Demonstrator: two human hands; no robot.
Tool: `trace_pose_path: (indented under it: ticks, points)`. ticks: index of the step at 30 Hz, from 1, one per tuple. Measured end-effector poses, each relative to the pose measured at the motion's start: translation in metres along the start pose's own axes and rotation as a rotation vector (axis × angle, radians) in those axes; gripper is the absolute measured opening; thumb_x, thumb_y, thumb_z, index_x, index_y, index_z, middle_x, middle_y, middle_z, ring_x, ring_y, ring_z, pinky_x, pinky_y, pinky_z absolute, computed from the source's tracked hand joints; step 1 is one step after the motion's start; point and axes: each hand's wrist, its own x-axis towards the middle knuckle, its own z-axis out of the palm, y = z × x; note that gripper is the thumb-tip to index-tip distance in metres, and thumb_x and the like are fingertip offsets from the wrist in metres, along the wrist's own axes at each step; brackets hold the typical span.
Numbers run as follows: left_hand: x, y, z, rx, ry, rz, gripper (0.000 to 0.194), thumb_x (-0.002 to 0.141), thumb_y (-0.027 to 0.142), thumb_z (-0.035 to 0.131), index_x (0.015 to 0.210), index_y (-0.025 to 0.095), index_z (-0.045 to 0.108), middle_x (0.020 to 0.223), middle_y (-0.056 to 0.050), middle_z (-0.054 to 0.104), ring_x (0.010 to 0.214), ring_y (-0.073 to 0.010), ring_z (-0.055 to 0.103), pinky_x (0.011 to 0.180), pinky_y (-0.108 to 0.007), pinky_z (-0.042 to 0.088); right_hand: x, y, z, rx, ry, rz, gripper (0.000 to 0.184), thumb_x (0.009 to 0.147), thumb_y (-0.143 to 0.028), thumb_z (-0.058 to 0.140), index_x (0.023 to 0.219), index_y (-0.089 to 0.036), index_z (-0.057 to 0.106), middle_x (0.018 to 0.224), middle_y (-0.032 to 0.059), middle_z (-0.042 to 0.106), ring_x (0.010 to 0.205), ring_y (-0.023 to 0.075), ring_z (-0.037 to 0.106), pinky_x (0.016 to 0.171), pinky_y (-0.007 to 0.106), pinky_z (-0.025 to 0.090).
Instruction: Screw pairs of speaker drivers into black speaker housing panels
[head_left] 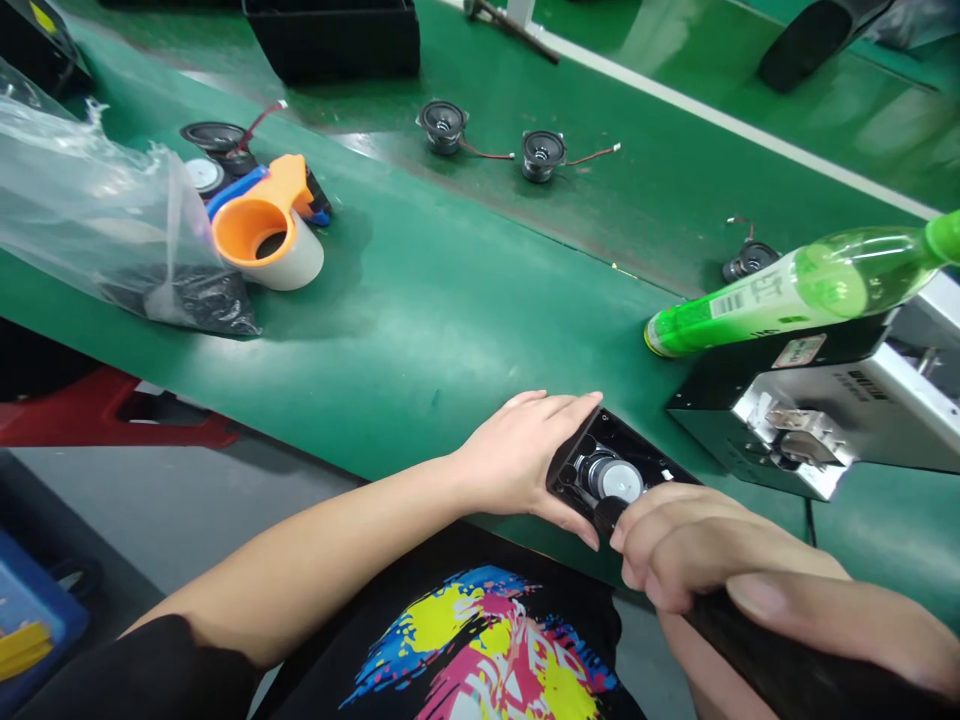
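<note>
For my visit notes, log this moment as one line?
left hand: holds black speaker housing | right hand: grips black tool

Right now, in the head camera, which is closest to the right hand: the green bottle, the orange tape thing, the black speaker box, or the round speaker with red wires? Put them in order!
From the right hand:
1. Black speaker housing, just ahead of it.
2. Green-capped bottle, up to the right.
3. Round speaker, far up on the green belt.
4. Orange tape dispenser, farthest, up left.
</note>
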Motion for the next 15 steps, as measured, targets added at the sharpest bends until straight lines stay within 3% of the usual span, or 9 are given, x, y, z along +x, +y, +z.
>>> trace_pose_path:
  ticks: [2, 6, 11, 15]
  points:
    - [0.000, -0.001, 0.000, -0.007, -0.007, -0.005, 0.140, 0.067, 0.081, 0.094, 0.175, 0.020, 0.029, 0.168, -0.024, 0.055, 0.156, -0.0435, 0.055, 0.136, -0.067, 0.030, -0.002, 0.000, 0.000, 0.044, 0.008, -0.009, 0.024, 0.109, -0.031, 0.053, 0.100, -0.029, 0.076, 0.079, 0.0043, 0.076, 0.080, 0.0243, 0.076, 0.082, 0.044, 0.064]
    - [0.001, -0.002, 0.001, -0.025, 0.001, 0.002, 0.140, 0.066, 0.080, 0.095, 0.175, 0.020, 0.031, 0.168, -0.024, 0.055, 0.156, -0.0440, 0.055, 0.136, -0.068, 0.029, -0.003, 0.005, 0.017, 0.047, 0.194, -0.205, 0.037, 0.106, -0.022, 0.057, 0.135, -0.037, 0.074, 0.080, 0.0025, 0.072, 0.073, 0.0222, 0.071, 0.075, 0.046, 0.063]
    - [0.001, -0.003, 0.002, -0.038, 0.002, -0.009, 0.143, 0.063, 0.080, 0.096, 0.174, 0.018, 0.032, 0.167, -0.026, 0.056, 0.155, -0.0446, 0.056, 0.136, -0.068, 0.031, -0.002, 0.017, 0.025, 0.115, 0.212, -0.262, 0.033, 0.108, -0.019, 0.049, 0.126, -0.028, 0.075, 0.079, 0.0047, 0.071, 0.069, 0.0218, 0.070, 0.071, 0.046, 0.065]
    - [-0.001, -0.008, 0.005, -0.050, -0.001, -0.032, 0.148, 0.058, 0.079, 0.099, 0.176, 0.022, 0.031, 0.171, -0.023, 0.053, 0.157, -0.0454, 0.054, 0.137, -0.068, 0.030, -0.002, 0.028, 0.024, 0.113, 0.183, -0.287, 0.032, 0.107, -0.019, 0.050, 0.125, -0.030, 0.074, 0.078, 0.0051, 0.073, 0.067, 0.0218, 0.072, 0.066, 0.042, 0.065]
